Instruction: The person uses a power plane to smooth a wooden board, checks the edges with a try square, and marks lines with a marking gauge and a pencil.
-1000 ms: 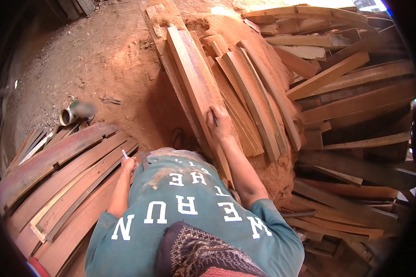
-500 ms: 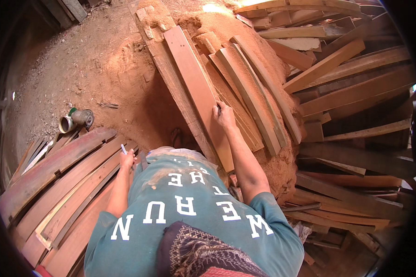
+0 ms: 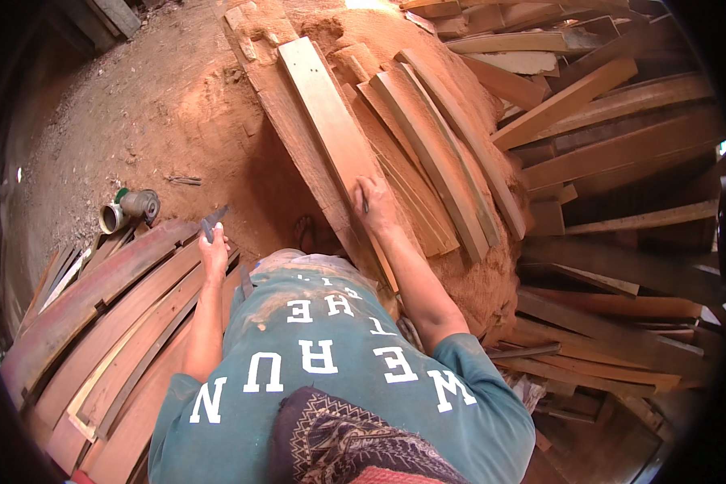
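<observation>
Filling the right side, a heap of sawn timbers [image 3: 621, 153] lies crisscrossed, well apart from the hands. Bare brown ground [image 3: 161, 121] spreads across the upper left. Below the middle is the wearer's green T-shirt [image 3: 331, 331], with white lettering and a dusty patch near its hem. At the left, curved boards [image 3: 125, 302] lie side by side. A rough, dusty support plank [image 3: 315, 161] slants up and away from the wearer; on it lies a smooth, straight-edged board [image 3: 331, 113], and to its right are curved wooden strips [image 3: 429, 157] on sawdust. A patterned scarf [image 3: 355, 427] hangs at the lower edge. The right hand [image 3: 377, 208] rests on the board's near part, fingers closed around a slim dark stick [image 3: 365, 202]. The left hand [image 3: 214, 252], raised over the left boards, grasps a dark, flat, pointed tool [image 3: 214, 222]. Beyond them sit a grey metal cylinder [image 3: 142, 204] and a small pliers-like tool [image 3: 185, 180].
</observation>
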The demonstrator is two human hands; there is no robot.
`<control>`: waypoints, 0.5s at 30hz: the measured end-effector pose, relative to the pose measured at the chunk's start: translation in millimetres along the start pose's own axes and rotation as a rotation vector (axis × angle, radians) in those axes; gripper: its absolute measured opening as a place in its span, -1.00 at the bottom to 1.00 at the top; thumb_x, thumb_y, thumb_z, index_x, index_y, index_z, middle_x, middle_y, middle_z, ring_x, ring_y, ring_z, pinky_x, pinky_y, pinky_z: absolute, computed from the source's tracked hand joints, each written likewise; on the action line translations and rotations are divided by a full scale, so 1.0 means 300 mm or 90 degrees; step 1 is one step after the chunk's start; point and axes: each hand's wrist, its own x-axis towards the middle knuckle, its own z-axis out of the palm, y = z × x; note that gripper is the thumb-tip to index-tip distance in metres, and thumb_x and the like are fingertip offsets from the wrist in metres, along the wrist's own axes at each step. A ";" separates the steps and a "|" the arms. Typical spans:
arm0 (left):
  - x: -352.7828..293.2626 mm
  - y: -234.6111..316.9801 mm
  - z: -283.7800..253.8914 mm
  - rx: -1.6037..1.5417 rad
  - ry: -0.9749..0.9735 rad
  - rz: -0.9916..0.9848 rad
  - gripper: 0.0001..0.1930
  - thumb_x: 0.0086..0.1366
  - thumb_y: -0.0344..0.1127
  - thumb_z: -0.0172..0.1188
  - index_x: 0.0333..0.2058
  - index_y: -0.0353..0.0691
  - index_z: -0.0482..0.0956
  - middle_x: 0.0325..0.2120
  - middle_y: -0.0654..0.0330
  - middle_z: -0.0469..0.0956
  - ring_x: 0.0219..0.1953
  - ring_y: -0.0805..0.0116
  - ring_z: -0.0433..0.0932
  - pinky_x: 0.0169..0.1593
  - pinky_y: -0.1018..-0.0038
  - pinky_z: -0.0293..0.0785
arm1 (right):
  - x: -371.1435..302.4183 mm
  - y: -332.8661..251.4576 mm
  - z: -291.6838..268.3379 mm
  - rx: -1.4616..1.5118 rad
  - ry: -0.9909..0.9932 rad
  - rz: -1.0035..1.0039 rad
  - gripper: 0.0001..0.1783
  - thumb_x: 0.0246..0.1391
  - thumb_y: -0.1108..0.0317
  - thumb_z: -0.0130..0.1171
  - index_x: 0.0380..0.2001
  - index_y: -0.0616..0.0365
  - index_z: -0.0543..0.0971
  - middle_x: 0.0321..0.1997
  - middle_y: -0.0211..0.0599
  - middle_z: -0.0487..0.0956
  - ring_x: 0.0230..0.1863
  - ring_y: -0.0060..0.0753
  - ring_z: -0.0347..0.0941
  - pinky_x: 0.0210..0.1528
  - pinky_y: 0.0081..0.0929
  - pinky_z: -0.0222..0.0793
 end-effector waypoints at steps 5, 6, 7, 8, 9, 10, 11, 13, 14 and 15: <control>0.035 0.068 0.020 0.050 0.000 0.163 -0.66 0.56 -0.03 0.26 -0.12 -0.23 0.56 -0.45 0.33 0.53 -0.52 0.55 0.44 -0.39 0.51 0.42 | 0.068 -0.028 -0.205 0.001 0.178 0.153 -0.81 0.25 0.57 0.28 -0.07 0.29 0.68 -0.20 0.00 0.65 -0.16 -0.05 0.62 -0.08 -0.21 0.56; 0.035 0.097 0.008 0.081 0.011 0.223 -0.67 0.56 -0.04 0.26 -0.09 -0.24 0.56 -0.44 0.33 0.53 -0.49 0.55 0.44 -0.36 0.50 0.43 | 0.115 -0.105 -0.290 0.046 0.194 0.162 -0.83 0.26 0.58 0.28 -0.09 0.29 0.68 -0.19 0.01 0.64 -0.15 -0.08 0.61 -0.09 -0.25 0.55; 0.038 0.141 0.017 0.112 0.011 0.288 -0.67 0.56 -0.05 0.26 -0.06 -0.25 0.57 -0.42 0.33 0.53 -0.46 0.55 0.44 -0.33 0.50 0.44 | 0.146 -0.194 -0.395 0.095 0.215 0.161 -0.87 0.30 0.58 0.27 -0.11 0.28 0.67 -0.19 -0.05 0.63 -0.15 -0.18 0.59 -0.11 -0.33 0.52; 0.027 0.201 0.036 0.066 -0.024 0.301 -0.66 0.56 -0.06 0.25 -0.02 -0.25 0.57 -0.39 0.33 0.54 -0.42 0.54 0.44 -0.30 0.49 0.45 | 0.177 -0.294 -0.515 0.142 0.238 0.161 -0.92 0.33 0.58 0.27 -0.14 0.28 0.66 -0.19 -0.11 0.63 -0.14 -0.27 0.57 -0.12 -0.40 0.50; 0.002 0.287 0.078 0.020 -0.070 0.317 -0.66 0.57 -0.07 0.25 0.02 -0.25 0.57 -0.36 0.32 0.54 -0.38 0.54 0.45 -0.26 0.48 0.46 | 0.199 -0.394 -0.648 0.099 0.318 0.061 -0.95 0.40 0.53 0.24 -0.22 0.25 0.63 -0.17 -0.19 0.61 -0.11 -0.34 0.53 -0.07 -0.41 0.48; -0.034 0.372 0.102 -0.025 -0.109 0.329 -0.65 0.57 -0.08 0.25 0.06 -0.26 0.56 -0.33 0.31 0.55 -0.34 0.53 0.46 -0.22 0.47 0.47 | 0.215 -0.493 -0.783 0.012 0.373 -0.014 -0.87 0.43 0.48 0.22 -0.28 0.23 0.58 -0.15 -0.22 0.60 -0.09 -0.33 0.53 -0.02 -0.39 0.46; -0.068 0.449 0.145 -0.050 -0.184 0.328 -0.61 0.61 -0.08 0.20 0.20 -0.23 0.52 -0.23 0.30 0.55 -0.21 0.51 0.49 -0.10 0.49 0.49 | 0.199 -0.625 -0.915 0.039 0.429 -0.073 -0.88 0.50 0.40 0.17 -0.18 0.23 0.54 -0.14 -0.19 0.62 -0.06 -0.31 0.54 0.05 -0.35 0.46; -0.149 0.578 0.253 -0.067 -0.294 0.402 -0.60 0.64 -0.09 0.17 0.25 -0.23 0.49 -0.20 0.31 0.54 -0.15 0.52 0.48 -0.01 0.51 0.47 | 0.135 -0.810 -1.092 0.029 0.540 -0.252 -0.82 0.53 0.35 -0.03 -0.09 0.24 0.47 -0.26 -0.11 0.51 -0.26 -0.25 0.44 -0.14 -0.20 0.51; -0.180 0.614 0.298 -0.076 -0.342 0.434 -0.59 0.65 -0.10 0.16 0.28 -0.22 0.47 -0.19 0.32 0.54 -0.12 0.52 0.48 0.04 0.52 0.46 | 0.101 -0.895 -1.156 0.028 0.568 -0.320 -0.74 0.53 0.27 -0.08 -0.10 0.28 0.44 -0.38 -0.20 0.39 -0.38 -0.32 0.30 -0.27 -0.21 0.40; -0.206 0.640 0.347 0.002 -0.357 0.460 -0.60 0.67 -0.14 0.14 0.33 -0.19 0.46 -0.18 0.36 0.54 -0.08 0.57 0.46 0.10 0.56 0.42 | 0.060 -0.981 -1.227 0.017 0.598 -0.383 -0.66 0.54 0.19 -0.14 -0.11 0.32 0.41 -0.49 -0.30 0.27 -0.50 -0.38 0.16 -0.40 -0.23 0.29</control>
